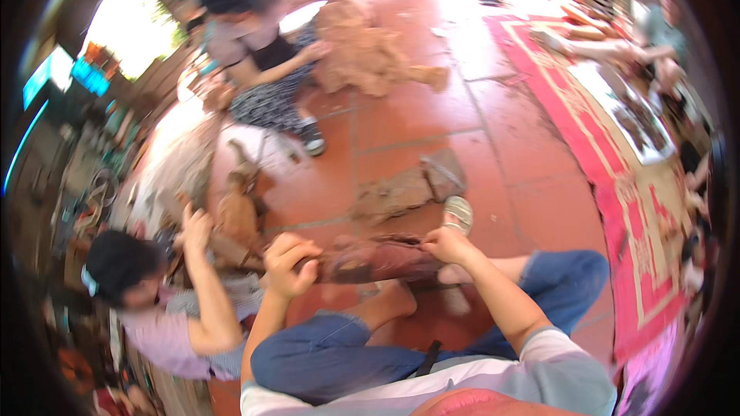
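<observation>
A dark reddish-brown piece of wood (378, 260), rough and long, lies crosswise in front of my crossed legs. At its left end is my left hand (291, 264), raised, with the fingers curled toward the thumb; blur hides whatever may be in them. My right hand (449, 246) is closed in a pinch by the wood's upper right side. What it pinches is too small and smeared to name. Just beyond lies a second, paler brown wood block (397, 191), flat on the tiles.
Close on my left sits a person in a dark cap (119, 266), beside a carved wooden figure (240, 212). Farther off, another person (258, 54) handles a large tan carving (366, 54). A red patterned mat (605, 177) with a white tray (628, 119) runs along the right.
</observation>
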Demonstrator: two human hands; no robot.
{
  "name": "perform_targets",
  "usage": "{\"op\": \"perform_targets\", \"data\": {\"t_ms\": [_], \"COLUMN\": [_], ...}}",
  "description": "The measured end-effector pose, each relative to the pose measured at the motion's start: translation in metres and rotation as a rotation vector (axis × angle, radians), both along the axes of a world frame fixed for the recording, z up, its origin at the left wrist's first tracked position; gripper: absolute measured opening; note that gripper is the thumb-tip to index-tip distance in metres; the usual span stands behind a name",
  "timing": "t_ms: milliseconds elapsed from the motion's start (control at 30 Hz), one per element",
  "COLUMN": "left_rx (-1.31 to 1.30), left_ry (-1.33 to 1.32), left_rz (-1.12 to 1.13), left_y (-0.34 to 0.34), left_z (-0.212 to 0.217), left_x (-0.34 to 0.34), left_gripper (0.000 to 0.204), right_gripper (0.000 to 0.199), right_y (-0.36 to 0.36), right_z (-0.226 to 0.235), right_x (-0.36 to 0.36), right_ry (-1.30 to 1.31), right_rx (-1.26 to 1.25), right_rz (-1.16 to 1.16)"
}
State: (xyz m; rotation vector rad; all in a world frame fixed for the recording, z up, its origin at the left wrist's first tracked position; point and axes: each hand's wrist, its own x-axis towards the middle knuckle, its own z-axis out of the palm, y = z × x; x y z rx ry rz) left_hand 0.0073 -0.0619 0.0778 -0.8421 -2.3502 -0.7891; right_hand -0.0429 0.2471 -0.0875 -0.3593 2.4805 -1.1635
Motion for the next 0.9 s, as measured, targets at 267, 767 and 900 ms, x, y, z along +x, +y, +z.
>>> {"op": "perform_targets", "data": {"t_ms": [267, 767, 900], "left_rx": [0.000, -0.014, 0.001], "left_ry": [-0.097, -0.069, -0.064], "left_rz": [0.070, 0.029, 0.041], "left_y": [0.012, -0.008, -0.008], "left_z": [0.009, -0.006, -0.006], "left_x": [0.013, 0.010, 0.012], "left_gripper": [0.028, 0.033, 0.036], "right_gripper": [0.025, 0.026, 0.024], "right_y": [0.000, -0.006, -0.006], "right_z": [0.011, 0.018, 0.022], "right_x": [-0.002, 0.003, 0.004], "right_ry": [-0.050, -0.146, -0.132], "right_rx": [-0.005, 0.021, -0.002], "right_rz": [0.004, -0.045, -0.022]}}
